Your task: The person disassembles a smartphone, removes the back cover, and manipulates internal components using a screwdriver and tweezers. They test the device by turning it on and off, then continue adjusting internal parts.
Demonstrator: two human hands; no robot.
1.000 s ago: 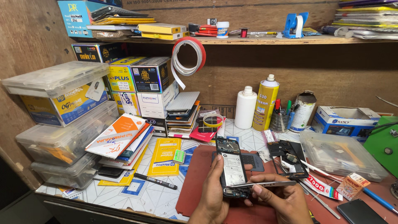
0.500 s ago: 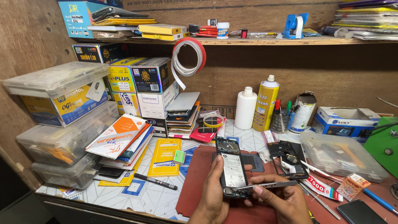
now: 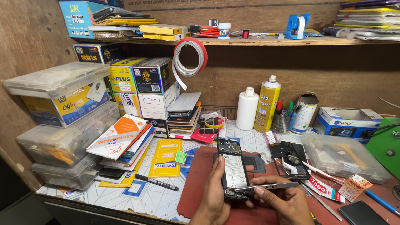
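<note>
The left hand (image 3: 214,196) was closed around the opened phone (image 3: 233,171), holding it upright above the red mat (image 3: 196,183) with its back cover off. The right hand (image 3: 283,202) pinched metal tweezers (image 3: 271,186), tips at the phone's lower board. The step appeared to be picking at a small part there; the next move called for a steady grip. The part itself was too small to identify. Farther back stood a white bottle (image 3: 247,109) and a yellow spray can (image 3: 266,104).

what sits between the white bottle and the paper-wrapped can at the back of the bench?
In the head view, between the white bottle and the paper-wrapped can: a yellow spray can, then a small clear cup of pens.
</note>
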